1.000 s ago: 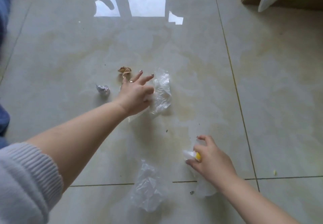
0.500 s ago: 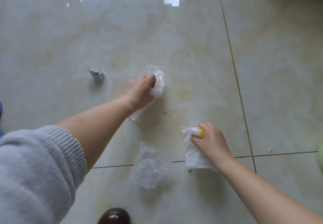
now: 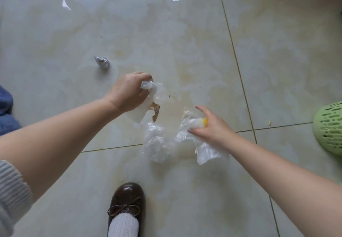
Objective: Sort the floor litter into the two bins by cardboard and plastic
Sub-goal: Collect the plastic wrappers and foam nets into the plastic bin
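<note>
My left hand (image 3: 127,92) grips a crumpled clear plastic bag (image 3: 148,98) together with a brown cardboard scrap (image 3: 155,113) that hangs below the fist. My right hand (image 3: 209,125) holds a second clear plastic bag (image 3: 205,149) and a small white piece with a yellow end (image 3: 199,123), lifted off the floor. A third crumpled clear plastic bag (image 3: 157,142) lies on the tiles between my hands. A small silver foil wad (image 3: 102,62) sits on the floor to the upper left.
A green perforated bin (image 3: 329,127) shows at the right edge. My brown shoe with a white sock (image 3: 125,201) stands at the bottom centre. Blue fabric (image 3: 6,105) lies at the left edge. A tiny yellow crumb (image 3: 269,123) rests near the bin.
My left hand has closed on the plastic bag and the cardboard scrap and drawn them back toward me. My right hand has lifted its bag. The view has tilted down, showing my shoe and the green bin.
</note>
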`<act>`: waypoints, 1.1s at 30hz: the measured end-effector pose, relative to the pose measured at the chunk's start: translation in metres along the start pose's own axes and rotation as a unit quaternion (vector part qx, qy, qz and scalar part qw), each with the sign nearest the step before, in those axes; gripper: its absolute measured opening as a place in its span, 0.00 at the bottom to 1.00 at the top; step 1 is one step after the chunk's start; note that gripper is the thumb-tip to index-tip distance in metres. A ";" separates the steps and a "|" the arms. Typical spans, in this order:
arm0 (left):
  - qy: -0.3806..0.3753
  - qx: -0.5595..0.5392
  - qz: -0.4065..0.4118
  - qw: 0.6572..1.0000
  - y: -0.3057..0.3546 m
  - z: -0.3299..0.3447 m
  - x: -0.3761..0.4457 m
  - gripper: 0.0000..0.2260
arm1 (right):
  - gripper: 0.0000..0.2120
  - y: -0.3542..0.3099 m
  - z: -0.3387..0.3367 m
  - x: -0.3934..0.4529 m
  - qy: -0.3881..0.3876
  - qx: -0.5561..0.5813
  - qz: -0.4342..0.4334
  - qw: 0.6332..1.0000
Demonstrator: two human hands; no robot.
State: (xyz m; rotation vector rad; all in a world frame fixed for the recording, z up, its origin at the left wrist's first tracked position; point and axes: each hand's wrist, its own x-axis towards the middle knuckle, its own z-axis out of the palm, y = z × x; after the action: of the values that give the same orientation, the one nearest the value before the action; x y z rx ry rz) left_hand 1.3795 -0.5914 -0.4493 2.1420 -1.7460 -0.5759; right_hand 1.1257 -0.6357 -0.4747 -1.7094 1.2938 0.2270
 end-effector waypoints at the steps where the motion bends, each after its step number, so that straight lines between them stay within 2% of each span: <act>1: 0.000 -0.003 0.000 1.000 0.001 -0.002 -0.008 0.17 | 0.38 0.000 0.008 -0.004 -0.029 -0.072 -0.009 0.997; 4: -0.002 -0.012 -0.001 1.000 0.002 -0.004 -0.033 0.21 | 0.33 0.014 0.036 -0.011 -0.056 -0.206 -0.008 0.977; 7: -0.006 0.019 0.016 1.000 -0.001 -0.003 -0.053 0.24 | 0.18 0.025 0.047 -0.015 -0.002 -0.248 -0.002 0.969; 9: -0.013 0.063 0.046 0.997 -0.007 -0.002 -0.064 0.25 | 0.15 0.027 0.048 -0.014 0.003 -0.276 -0.015 0.961; 11: -0.023 0.100 0.076 0.992 -0.014 0.000 -0.073 0.24 | 0.12 0.025 0.045 -0.011 0.021 -0.264 -0.014 0.964; 13: -0.045 0.129 0.127 0.982 -0.014 0.001 -0.079 0.14 | 0.09 0.021 0.039 -0.011 0.057 -0.206 -0.010 0.977; 14: -0.069 0.144 0.157 0.975 -0.011 0.002 -0.082 0.10 | 0.07 0.021 0.035 -0.011 0.070 -0.178 -0.020 0.981; 15: -0.106 0.161 0.183 0.964 -0.007 0.004 -0.085 0.11 | 0.03 0.020 0.030 -0.012 0.075 -0.156 -0.030 0.984; 16: -0.155 0.183 0.203 0.949 -0.004 0.008 -0.087 0.15 | 0.03 0.019 0.026 -0.013 0.075 -0.138 -0.040 0.987; 18: -0.255 0.241 0.206 0.913 -0.002 0.021 -0.088 0.31 | 0.13 0.017 0.020 -0.016 0.075 -0.111 -0.035 0.990; 20: -0.335 0.288 0.200 0.874 -0.002 0.032 -0.088 0.43 | 0.14 0.019 0.016 -0.016 0.084 -0.084 -0.019 0.993; 21: -0.352 0.298 0.213 0.861 -0.003 0.037 -0.088 0.44 | 0.13 0.020 0.017 -0.016 0.087 -0.070 -0.008 0.994; 23: -0.360 0.311 0.226 0.850 -0.004 0.044 -0.084 0.38 | 0.06 0.020 0.016 -0.015 0.095 -0.038 0.006 0.995; 27: -0.357 0.317 0.166 0.863 0.015 0.044 -0.075 0.14 | 0.04 -0.001 -0.001 -0.019 0.120 0.051 -0.003 0.991; 29: -0.313 0.243 0.121 0.910 0.028 0.041 -0.071 0.07 | 0.09 -0.020 -0.022 -0.027 0.131 0.087 -0.038 0.987; 31: -0.228 0.141 0.069 0.961 0.053 0.029 -0.066 0.11 | 0.11 -0.036 -0.049 -0.042 0.146 0.126 -0.074 0.978; 33: -0.142 0.082 0.062 0.985 0.089 0.013 -0.059 0.16 | 0.09 -0.042 -0.075 -0.063 0.172 0.152 -0.101 0.968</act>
State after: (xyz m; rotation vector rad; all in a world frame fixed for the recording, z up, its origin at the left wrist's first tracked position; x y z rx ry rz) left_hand 1.2867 -0.5512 -0.4113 2.1216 -2.1290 -0.7600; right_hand 1.1054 -0.6520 -0.3714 -1.6422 1.3072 -0.3861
